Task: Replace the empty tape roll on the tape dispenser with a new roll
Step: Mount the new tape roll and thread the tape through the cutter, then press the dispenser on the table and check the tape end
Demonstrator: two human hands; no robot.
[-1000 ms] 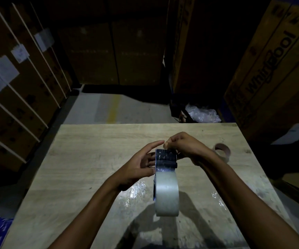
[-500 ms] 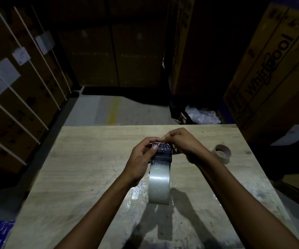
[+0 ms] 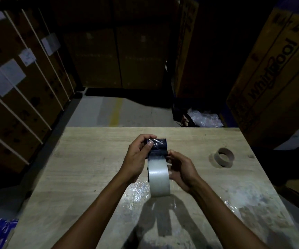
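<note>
On table (image 3: 91,177) | both hands grip tape dispenser (image 3: 157,147) | carton (image 3: 274,69) reads "Whirlpool"

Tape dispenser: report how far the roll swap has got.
Done: the empty core lies apart on the table, and the new roll sits in the dispenser. In hand: left hand and right hand work tape at its head. Left: finishing the threading.

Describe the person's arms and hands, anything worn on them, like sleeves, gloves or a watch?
Both forearms are bare right to the frame's bottom edge, so no sleeves show. The left hand and right hand wear no gloves, and no watch, ring or bracelet is visible in the dim light.
</note>
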